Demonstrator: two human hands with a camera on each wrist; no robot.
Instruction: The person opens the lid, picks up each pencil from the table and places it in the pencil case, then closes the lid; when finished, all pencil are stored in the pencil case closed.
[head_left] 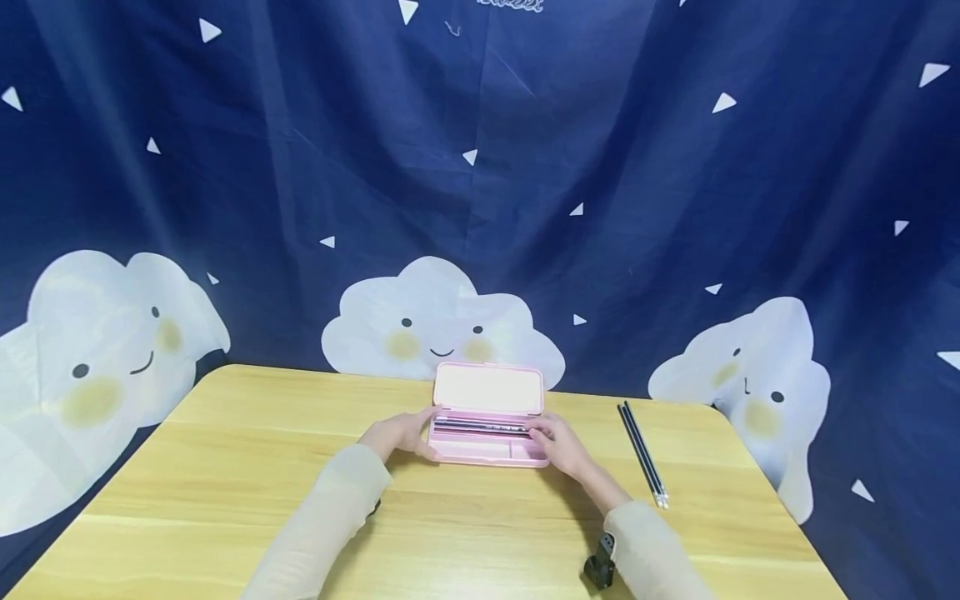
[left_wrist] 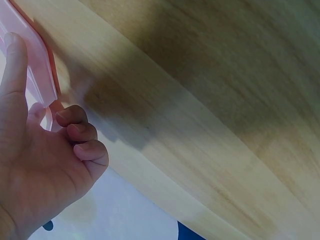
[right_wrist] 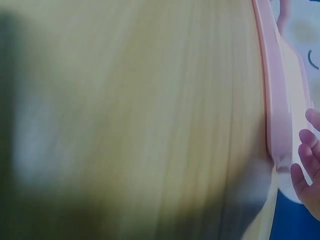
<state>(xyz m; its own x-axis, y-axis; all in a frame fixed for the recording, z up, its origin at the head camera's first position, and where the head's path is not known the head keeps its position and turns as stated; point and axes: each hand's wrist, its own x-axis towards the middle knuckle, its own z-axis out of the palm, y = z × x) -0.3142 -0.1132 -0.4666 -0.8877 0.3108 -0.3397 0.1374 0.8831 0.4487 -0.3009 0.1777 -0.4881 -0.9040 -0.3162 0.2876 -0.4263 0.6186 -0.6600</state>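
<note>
A pink pencil case (head_left: 474, 460) lies on the table with its lid (head_left: 489, 389) raised at the back. Several dark pencils (head_left: 480, 428) lie lengthwise in its rear compartment. At the case's left end, my left hand (head_left: 405, 433) grips it between thumb and index finger; in the left wrist view the thumb (left_wrist: 15, 65) lies along the pink wall and the other fingers are curled. My right hand (head_left: 562, 446) reaches over the right end, fingertips at the pencils' ends. In the right wrist view its fingers (right_wrist: 309, 155) are loosely bent above the case, partly cut off by the frame.
More dark pencils (head_left: 642, 454) with white ends lie side by side on the wooden table (head_left: 465, 533), right of the case. A dark blue curtain with cloud faces (head_left: 442, 321) hangs behind the table's far edge. A black device (head_left: 600, 562) sits at the right wrist.
</note>
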